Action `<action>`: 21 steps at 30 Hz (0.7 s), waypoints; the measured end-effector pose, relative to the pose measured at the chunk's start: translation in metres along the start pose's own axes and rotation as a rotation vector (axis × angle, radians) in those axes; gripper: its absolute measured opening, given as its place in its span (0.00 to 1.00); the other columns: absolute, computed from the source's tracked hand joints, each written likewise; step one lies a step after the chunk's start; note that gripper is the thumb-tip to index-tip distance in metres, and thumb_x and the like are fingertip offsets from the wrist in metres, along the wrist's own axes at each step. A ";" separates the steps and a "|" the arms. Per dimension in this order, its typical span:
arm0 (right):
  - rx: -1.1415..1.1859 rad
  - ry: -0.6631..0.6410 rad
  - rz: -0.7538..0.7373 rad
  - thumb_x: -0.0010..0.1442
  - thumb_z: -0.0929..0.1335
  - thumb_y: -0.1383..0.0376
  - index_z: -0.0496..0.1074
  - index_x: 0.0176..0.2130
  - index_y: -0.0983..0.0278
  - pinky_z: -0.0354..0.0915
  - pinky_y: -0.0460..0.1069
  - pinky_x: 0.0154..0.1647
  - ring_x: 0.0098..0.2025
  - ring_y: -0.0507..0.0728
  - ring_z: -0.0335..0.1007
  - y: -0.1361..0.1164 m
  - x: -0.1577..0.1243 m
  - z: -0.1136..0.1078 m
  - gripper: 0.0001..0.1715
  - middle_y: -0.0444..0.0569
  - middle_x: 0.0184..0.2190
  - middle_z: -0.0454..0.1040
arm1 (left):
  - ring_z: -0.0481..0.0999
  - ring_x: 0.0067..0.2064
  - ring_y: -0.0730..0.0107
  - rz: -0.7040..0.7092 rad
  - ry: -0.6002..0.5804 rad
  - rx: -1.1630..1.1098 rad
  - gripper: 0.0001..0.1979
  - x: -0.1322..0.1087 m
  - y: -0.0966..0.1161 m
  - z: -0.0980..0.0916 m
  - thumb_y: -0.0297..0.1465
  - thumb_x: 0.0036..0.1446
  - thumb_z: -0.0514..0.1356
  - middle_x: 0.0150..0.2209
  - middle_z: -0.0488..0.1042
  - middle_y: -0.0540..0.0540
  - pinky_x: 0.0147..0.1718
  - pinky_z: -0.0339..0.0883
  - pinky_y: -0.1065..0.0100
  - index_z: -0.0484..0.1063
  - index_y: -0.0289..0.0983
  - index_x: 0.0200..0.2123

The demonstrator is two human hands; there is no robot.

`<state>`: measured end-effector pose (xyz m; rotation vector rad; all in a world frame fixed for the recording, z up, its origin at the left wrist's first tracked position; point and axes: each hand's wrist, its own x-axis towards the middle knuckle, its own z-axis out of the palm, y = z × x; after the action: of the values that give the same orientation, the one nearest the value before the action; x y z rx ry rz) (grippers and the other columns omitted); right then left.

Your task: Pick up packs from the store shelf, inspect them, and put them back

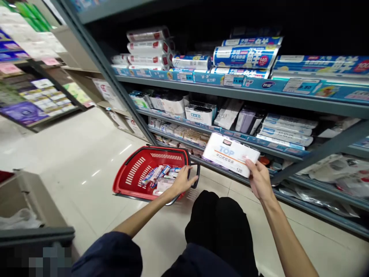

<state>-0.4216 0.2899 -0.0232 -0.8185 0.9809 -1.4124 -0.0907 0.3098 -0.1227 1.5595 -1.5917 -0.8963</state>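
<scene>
Two bare hands work low in front of a shop shelving unit point(201, 82), and much around them is hard to read. The left hand point(181, 181) lies over the near rim of a red basket point(135, 169) standing on the pale floor point(86, 154), its fingers reaching to the black handle point(197, 172). Whether they close on that handle or only rest against it I cannot tell, since the back of the hand covers the contact. Inside the basket lie several small packs point(157, 175), blue, white and red, their print too small to make out, and the hand hides some of them. The right hand point(259, 181) grasps a white box point(230, 154) by its right end, one digit showing on the front face, the rest behind and out of sight. The box is held in the air just in front of the lower shelves, to the right of the basket and above the person's knees point(219, 223) in black cloth. Its face reads "TOP" in pale blue with "120" at the lower corner; a line of smaller characters between them is blurred. On the top shelf a blue-and-white roll point(245, 57) shows "PE" and "140" on a red spot, and a price tag point(234, 80) below it reads "15.80". The lower left corner is pixelated, and the rolls at the right edge are cut off.
</scene>
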 end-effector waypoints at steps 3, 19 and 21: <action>0.023 0.043 0.028 0.50 0.83 0.48 0.80 0.46 0.63 0.79 0.60 0.57 0.52 0.66 0.83 0.003 -0.006 -0.025 0.31 0.54 0.48 0.85 | 0.50 0.78 0.31 -0.216 -0.063 0.615 0.49 -0.047 -0.055 0.006 0.36 0.52 0.70 0.75 0.52 0.17 0.73 0.48 0.39 0.55 0.27 0.72; -0.053 -0.278 0.156 0.55 0.82 0.49 0.78 0.55 0.64 0.76 0.60 0.62 0.57 0.66 0.80 0.035 0.013 -0.032 0.35 0.57 0.57 0.82 | 0.82 0.54 0.33 -0.725 0.009 0.939 0.23 -0.093 -0.126 -0.111 0.36 0.63 0.56 0.49 0.81 0.19 0.54 0.72 0.50 0.79 0.24 0.49; -0.053 -0.301 0.188 0.54 0.82 0.49 0.78 0.54 0.64 0.75 0.61 0.62 0.57 0.67 0.80 0.046 0.022 -0.026 0.36 0.57 0.57 0.82 | 0.82 0.53 0.32 -0.763 0.035 0.946 0.26 -0.088 -0.135 -0.122 0.38 0.63 0.56 0.50 0.80 0.18 0.52 0.73 0.48 0.79 0.23 0.53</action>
<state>-0.4282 0.2722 -0.0765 -0.9226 0.8413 -1.0704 0.0824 0.3948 -0.1814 2.9443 -1.4610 -0.4351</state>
